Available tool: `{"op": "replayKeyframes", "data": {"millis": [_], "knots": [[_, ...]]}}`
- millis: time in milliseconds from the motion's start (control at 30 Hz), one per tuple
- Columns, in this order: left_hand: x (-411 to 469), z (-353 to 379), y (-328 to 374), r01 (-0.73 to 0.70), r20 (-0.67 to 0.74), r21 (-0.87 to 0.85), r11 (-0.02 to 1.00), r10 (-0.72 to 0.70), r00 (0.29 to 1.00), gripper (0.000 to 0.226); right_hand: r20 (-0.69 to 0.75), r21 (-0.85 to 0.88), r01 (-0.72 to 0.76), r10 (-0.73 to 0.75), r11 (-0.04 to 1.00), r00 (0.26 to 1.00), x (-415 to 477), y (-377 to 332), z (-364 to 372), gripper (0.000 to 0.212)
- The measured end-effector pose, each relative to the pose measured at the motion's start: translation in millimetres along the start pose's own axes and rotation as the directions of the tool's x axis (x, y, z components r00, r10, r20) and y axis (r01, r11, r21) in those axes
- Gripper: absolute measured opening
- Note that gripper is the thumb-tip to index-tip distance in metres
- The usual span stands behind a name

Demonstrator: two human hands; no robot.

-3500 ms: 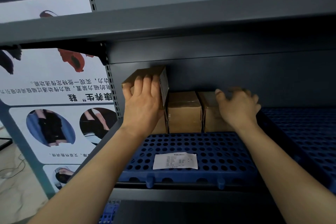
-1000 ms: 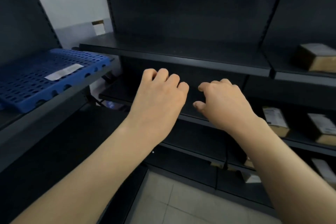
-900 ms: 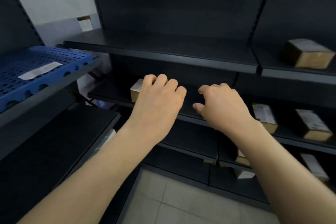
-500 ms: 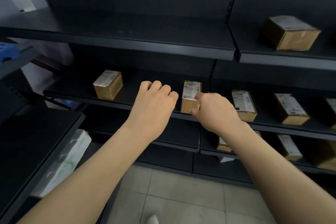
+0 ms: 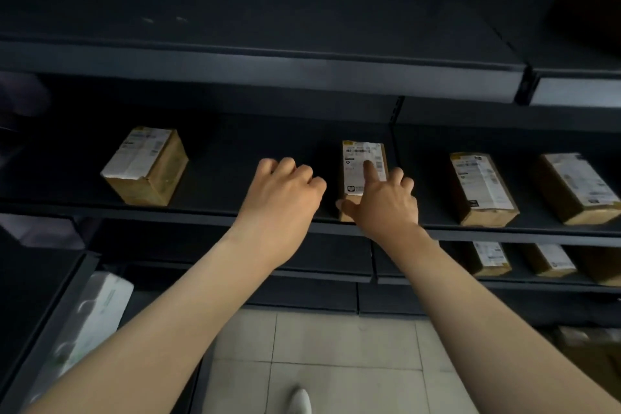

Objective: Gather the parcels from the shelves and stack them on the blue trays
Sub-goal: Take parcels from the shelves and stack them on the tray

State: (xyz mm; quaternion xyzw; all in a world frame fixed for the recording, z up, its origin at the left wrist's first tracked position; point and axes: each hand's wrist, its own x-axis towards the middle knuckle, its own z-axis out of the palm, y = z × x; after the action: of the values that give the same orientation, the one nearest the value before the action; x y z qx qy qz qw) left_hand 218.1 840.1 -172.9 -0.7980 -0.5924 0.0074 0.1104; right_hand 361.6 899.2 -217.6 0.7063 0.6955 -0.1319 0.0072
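Note:
Brown cardboard parcels with white labels lie in a row on a dark shelf (image 5: 208, 212). My right hand (image 5: 383, 202) holds the middle parcel (image 5: 358, 158): the forefinger lies on its label, the thumb is at its front left corner and the other fingers curl at its right side. My left hand (image 5: 285, 191) hovers just left of it, loosely curled and holding nothing. Another parcel (image 5: 144, 168) sits further left, and two more parcels (image 5: 480, 188) (image 5: 578, 188) lie to the right. No blue tray is in view.
The shelf below carries more parcels (image 5: 490, 259) at the right. A dark box (image 5: 591, 0) sits on the upper shelf at the top right. A white wrapped pack (image 5: 97, 319) lies on a low shelf at the left. Pale floor tiles (image 5: 336, 346) show below.
The view has swung from the blue tray to the parcel shelves and moved closer. My right hand has reached onto the middle parcel; my left hand has come up beside it.

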Motion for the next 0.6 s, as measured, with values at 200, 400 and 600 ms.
{"op": "replayKeyframes", "data": {"millis": [200,400,600], "knots": [[16.8,19.4,-17.1,-0.042,-0.092,-0.084,0.996,0.034,0.995,0.024,0.072,0.005,-0.088,0.088,0.996,0.994,34.5,-8.6,22.6,0.09],[19.3,30.5,-27.4,-0.043,-0.121,-0.13,0.991,0.027,0.992,0.023,0.006,0.056,-0.133,0.132,0.99,0.991,43.6,-9.3,34.9,0.084],[6.3,27.4,-33.0,0.061,-0.106,-0.12,0.991,-0.073,0.992,0.018,-0.026,0.016,-0.002,0.002,1.0,1.0,23.8,-24.9,23.7,0.08]]}}
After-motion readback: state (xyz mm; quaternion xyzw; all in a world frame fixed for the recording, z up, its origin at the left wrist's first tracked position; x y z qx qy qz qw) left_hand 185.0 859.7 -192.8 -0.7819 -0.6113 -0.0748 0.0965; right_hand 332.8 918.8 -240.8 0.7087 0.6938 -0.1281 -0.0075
